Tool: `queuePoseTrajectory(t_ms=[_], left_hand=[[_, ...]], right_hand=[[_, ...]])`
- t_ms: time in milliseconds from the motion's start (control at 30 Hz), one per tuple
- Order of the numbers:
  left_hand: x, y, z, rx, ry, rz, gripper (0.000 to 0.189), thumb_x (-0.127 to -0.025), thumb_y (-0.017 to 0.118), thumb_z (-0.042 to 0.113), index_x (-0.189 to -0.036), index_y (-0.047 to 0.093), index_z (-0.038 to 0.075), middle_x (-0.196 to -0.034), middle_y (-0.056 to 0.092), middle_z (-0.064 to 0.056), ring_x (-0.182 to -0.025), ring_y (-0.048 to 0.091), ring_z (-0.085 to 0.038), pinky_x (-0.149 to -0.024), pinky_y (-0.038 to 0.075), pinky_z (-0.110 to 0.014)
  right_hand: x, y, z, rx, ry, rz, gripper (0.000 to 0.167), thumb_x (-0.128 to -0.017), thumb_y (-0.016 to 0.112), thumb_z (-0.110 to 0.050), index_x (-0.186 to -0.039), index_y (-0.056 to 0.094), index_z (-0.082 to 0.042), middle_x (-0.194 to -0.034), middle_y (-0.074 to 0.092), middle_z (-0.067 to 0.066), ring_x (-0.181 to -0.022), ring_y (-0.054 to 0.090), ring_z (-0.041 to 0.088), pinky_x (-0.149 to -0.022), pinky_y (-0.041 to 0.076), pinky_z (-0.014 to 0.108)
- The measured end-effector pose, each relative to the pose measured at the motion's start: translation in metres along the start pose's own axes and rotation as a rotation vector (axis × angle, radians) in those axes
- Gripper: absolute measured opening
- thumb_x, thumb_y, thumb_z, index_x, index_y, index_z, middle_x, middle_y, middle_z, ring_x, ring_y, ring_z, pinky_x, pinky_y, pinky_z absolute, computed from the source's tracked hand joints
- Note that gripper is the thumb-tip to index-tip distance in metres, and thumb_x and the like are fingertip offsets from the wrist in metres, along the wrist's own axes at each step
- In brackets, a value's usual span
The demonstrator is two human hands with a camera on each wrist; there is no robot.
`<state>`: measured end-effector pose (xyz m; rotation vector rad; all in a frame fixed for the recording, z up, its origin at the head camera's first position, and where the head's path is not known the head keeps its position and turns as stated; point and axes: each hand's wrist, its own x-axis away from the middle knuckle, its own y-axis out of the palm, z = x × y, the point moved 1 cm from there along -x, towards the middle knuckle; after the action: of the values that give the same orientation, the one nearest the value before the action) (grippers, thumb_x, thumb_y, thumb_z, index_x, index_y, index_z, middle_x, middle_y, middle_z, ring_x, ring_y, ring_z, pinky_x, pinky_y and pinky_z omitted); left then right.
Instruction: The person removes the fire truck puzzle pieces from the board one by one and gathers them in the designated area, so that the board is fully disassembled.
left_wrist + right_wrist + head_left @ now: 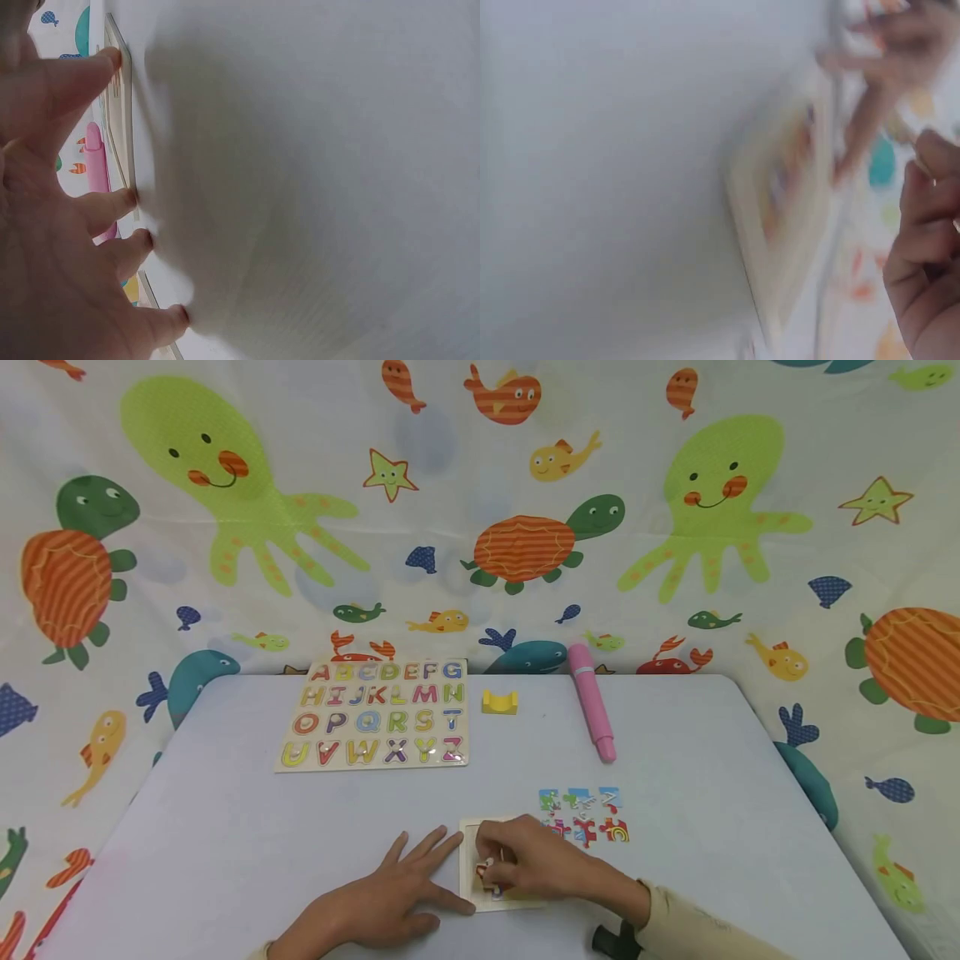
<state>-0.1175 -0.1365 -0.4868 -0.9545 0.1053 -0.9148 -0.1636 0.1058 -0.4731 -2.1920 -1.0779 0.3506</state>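
Note:
A small wooden puzzle tray (467, 877) with a pale rim lies near the front of the white table. My left hand (390, 897) is spread flat beside it, fingertips and thumb right at its left edge. Over the tray, my right hand (536, 860) has curled fingers and pinches a small puzzle piece (898, 126), mostly hidden by the fingers. Colourful printed pieces (487, 875) show inside the tray, partly covered by that hand. The right wrist view is blurred. Several loose jigsaw pieces (617, 830) lie in two rows just beyond the right hand.
An alphabet board (375, 710) with letter pieces lies at the back left. Beside it stands a small yellow block (499, 702), then a thick pink pen-shaped tube (592, 706). A dark object (618, 941) sits by the right sleeve. A sea-animal curtain (450, 468) hangs behind the table.

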Motion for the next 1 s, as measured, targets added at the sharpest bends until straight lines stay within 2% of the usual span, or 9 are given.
queuePoseTrajectory(t_ms=[100, 200, 300, 433, 567, 700, 833, 1000], left_hand=[[-0.001, 0.0, 0.001, -0.004, -0.015, -0.002, 0.043, -0.094, 0.071, 0.02, -0.126, 0.07, 0.048, -0.17, 0.021, -0.005, -0.157, 0.009, -0.036, -0.115, 0.008, -0.076], [-0.001, 0.0, 0.001, -0.009, -0.025, 0.001, 0.043, -0.093, 0.071, 0.019, -0.125, 0.071, 0.048, -0.169, 0.022, -0.004, -0.157, 0.009, -0.035, -0.116, 0.008, -0.075], [-0.001, 0.0, 0.002, -0.004, -0.035, 0.001, 0.043, -0.093, 0.071, 0.018, -0.124, 0.071, 0.048, -0.169, 0.023, -0.004, -0.157, 0.009, -0.034, -0.116, 0.008, -0.074], [-0.001, 0.0, 0.002, 0.004, -0.039, 0.0, 0.043, -0.093, 0.071, 0.018, -0.124, 0.071, 0.048, -0.169, 0.024, -0.004, -0.157, 0.009, -0.034, -0.117, 0.007, -0.074], [-0.001, 0.0, 0.001, 0.002, -0.034, 0.001, 0.043, -0.093, 0.071, 0.018, -0.124, 0.071, 0.048, -0.169, 0.024, -0.004, -0.157, 0.009, -0.034, -0.117, 0.007, -0.073], [-0.001, 0.0, 0.001, 0.004, -0.038, 0.0, 0.043, -0.093, 0.071, 0.018, -0.124, 0.071, 0.048, -0.169, 0.024, -0.004, -0.157, 0.009, -0.033, -0.117, 0.006, -0.073], [-0.001, 0.001, 0.002, 0.014, -0.045, 0.0, 0.043, -0.093, 0.071, 0.018, -0.124, 0.071, 0.048, -0.169, 0.024, -0.004, -0.157, 0.009, -0.033, -0.118, 0.006, -0.073], [-0.001, 0.001, 0.002, 0.015, -0.047, -0.001, 0.043, -0.093, 0.071, 0.019, -0.124, 0.071, 0.048, -0.169, 0.023, -0.004, -0.157, 0.009, -0.033, -0.118, 0.005, -0.072]], right_hand=[[0.009, -0.024, 0.01, -0.045, 0.053, 0.002, 0.019, -0.094, 0.075, -0.015, -0.088, 0.057, -0.022, -0.071, 0.049, -0.014, -0.066, 0.047, -0.001, -0.058, 0.04, 0.017], [0.022, -0.042, 0.025, 0.009, 0.085, -0.003, 0.021, -0.093, 0.076, -0.014, -0.088, 0.058, -0.022, -0.069, 0.047, -0.014, -0.066, 0.046, 0.0, -0.058, 0.039, 0.018], [0.033, -0.051, 0.039, 0.044, 0.109, -0.037, 0.022, -0.091, 0.076, -0.009, -0.086, 0.059, -0.022, -0.069, 0.047, -0.014, -0.066, 0.046, 0.0, -0.058, 0.038, 0.018], [0.044, -0.051, 0.052, 0.044, 0.112, -0.084, 0.023, -0.089, 0.075, -0.005, -0.085, 0.059, -0.021, -0.07, 0.045, -0.015, -0.068, 0.045, -0.001, -0.059, 0.038, 0.017], [0.049, -0.044, 0.059, 0.025, 0.071, -0.1, 0.026, -0.088, 0.074, -0.001, -0.082, 0.057, -0.02, -0.069, 0.042, -0.017, -0.066, 0.042, -0.003, -0.058, 0.036, 0.016], [0.05, -0.04, 0.061, 0.044, 0.06, -0.086, 0.027, -0.088, 0.075, -0.004, -0.082, 0.056, -0.021, -0.068, 0.042, -0.017, -0.065, 0.041, -0.004, -0.058, 0.035, 0.016], [0.05, -0.038, 0.06, 0.104, 0.096, -0.063, 0.024, -0.089, 0.077, -0.008, -0.083, 0.058, -0.021, -0.068, 0.043, -0.017, -0.066, 0.043, -0.002, -0.058, 0.037, 0.018], [0.051, -0.036, 0.056, 0.203, 0.131, -0.014, 0.02, -0.086, 0.08, -0.011, -0.089, 0.063, -0.021, -0.078, 0.05, -0.017, -0.075, 0.046, 0.001, -0.065, 0.041, 0.021]])
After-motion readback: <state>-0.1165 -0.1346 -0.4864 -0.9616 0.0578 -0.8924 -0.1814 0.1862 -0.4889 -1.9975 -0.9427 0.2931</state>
